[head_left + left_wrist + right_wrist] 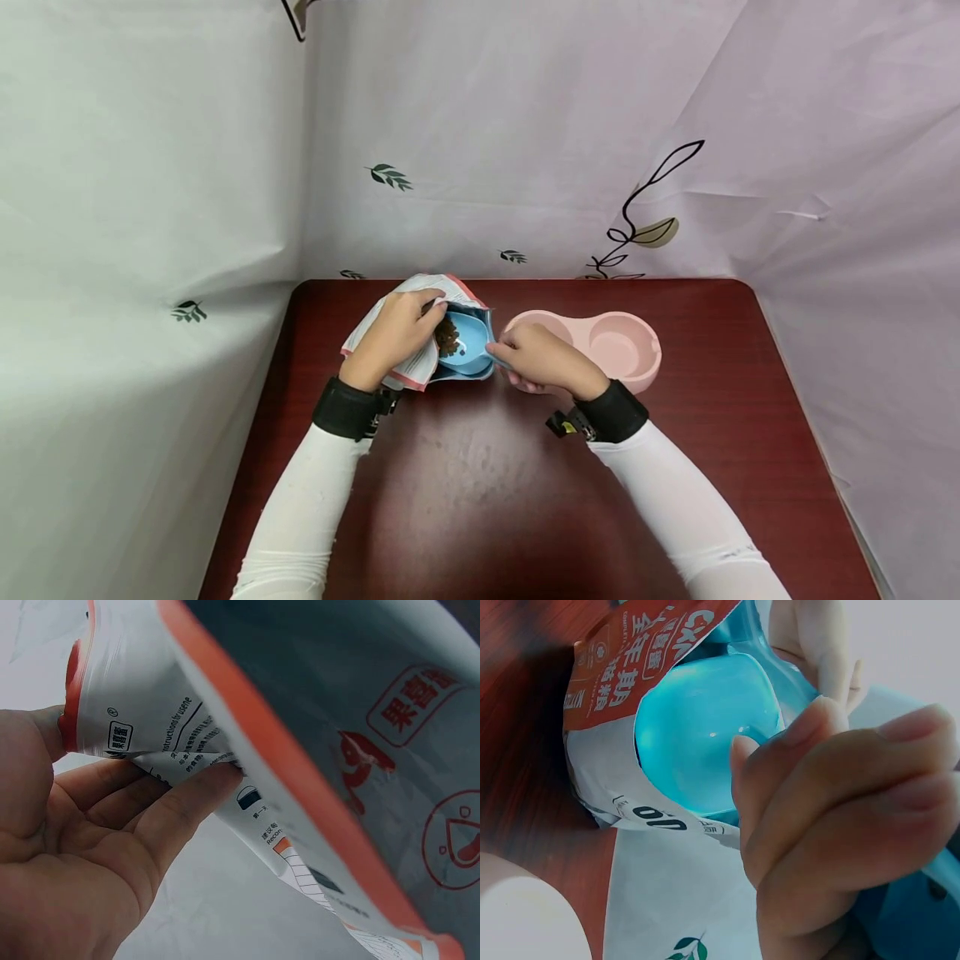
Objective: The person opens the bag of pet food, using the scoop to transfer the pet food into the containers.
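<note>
On the dark red table (480,500) stands a white and blue pet food bag (442,287) with an orange-red edge. My left hand (393,333) grips its opened mouth; in the left wrist view the fingers (187,802) press the printed bag (360,750) from beneath. My right hand (540,360) pinches the handle of a blue scoop (471,342), whose bowl sits in the bag's mouth beside brown kibble (447,337). The right wrist view shows the curled fingers (840,810) on the handle, the translucent scoop (705,727) and the bag (667,885) under it.
A pink double pet bowl (622,342) sits just right of my right hand, both wells showing nothing inside. Pale curtains with leaf prints close in the table at the back and both sides. Bare tabletop lies in front of my arms.
</note>
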A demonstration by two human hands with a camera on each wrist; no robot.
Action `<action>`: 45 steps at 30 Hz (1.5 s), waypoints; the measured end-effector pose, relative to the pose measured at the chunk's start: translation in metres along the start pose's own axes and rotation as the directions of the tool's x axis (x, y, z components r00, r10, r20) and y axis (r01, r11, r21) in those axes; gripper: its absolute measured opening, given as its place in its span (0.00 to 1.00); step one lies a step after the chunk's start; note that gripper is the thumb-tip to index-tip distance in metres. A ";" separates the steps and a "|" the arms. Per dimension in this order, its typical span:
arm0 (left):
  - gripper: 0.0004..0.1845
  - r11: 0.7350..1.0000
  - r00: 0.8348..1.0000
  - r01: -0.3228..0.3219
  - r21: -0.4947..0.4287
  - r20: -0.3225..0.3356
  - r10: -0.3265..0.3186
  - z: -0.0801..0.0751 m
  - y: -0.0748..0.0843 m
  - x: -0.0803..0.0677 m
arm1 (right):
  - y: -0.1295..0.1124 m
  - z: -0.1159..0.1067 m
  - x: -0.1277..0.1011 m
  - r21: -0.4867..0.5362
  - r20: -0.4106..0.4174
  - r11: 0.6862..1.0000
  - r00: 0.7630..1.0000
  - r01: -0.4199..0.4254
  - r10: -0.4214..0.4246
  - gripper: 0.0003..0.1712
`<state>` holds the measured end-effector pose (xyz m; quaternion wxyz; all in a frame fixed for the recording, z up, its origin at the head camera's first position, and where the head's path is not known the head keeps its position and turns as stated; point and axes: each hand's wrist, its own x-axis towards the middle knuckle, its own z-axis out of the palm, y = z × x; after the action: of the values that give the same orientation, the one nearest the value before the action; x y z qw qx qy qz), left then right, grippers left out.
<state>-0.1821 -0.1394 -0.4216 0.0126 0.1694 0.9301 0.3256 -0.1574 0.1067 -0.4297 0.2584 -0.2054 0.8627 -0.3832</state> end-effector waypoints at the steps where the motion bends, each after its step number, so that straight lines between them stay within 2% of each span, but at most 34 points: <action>1: 0.22 1.000 1.000 -0.001 0.000 0.001 0.001 0.000 0.000 0.000 | 0.001 0.000 -0.002 0.004 -0.005 1.000 1.000 0.002 -0.002 0.28; 8: 0.22 1.000 1.000 0.015 -0.008 0.020 -0.015 -0.003 -0.003 0.002 | 0.010 0.001 -0.014 0.044 -0.039 0.999 0.999 0.017 -0.016 0.27; 14: 0.22 1.000 0.999 0.024 -0.013 0.031 -0.024 -0.004 -0.003 0.001 | 0.013 -0.001 -0.028 0.100 -0.043 0.994 0.998 -0.032 0.036 0.26; 23: 0.22 0.999 0.999 0.028 -0.027 0.026 -0.027 -0.005 -0.006 0.001 | 0.019 -0.011 -0.049 0.075 -0.061 0.997 0.998 -0.026 0.030 0.23; 32: 0.22 0.999 0.999 0.025 -0.043 0.026 -0.024 -0.004 -0.007 0.002 | 0.050 -0.024 -0.072 0.165 -0.097 0.986 0.995 0.020 -0.004 0.21; 39: 0.22 0.999 1.000 0.025 -0.034 0.014 -0.025 -0.003 -0.006 0.001 | 0.075 -0.040 -0.093 0.152 -0.159 0.988 0.987 0.016 0.009 0.19; 45: 0.22 0.999 1.000 0.023 -0.031 0.008 -0.023 -0.002 -0.007 0.001 | 0.090 -0.042 -0.104 0.119 -0.175 0.993 0.984 -0.009 0.030 0.20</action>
<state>-0.1849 -0.1454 -0.4239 0.0224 0.1597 0.9267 0.3393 -0.1155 0.2433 -0.4450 0.1965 -0.1465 0.8600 -0.4476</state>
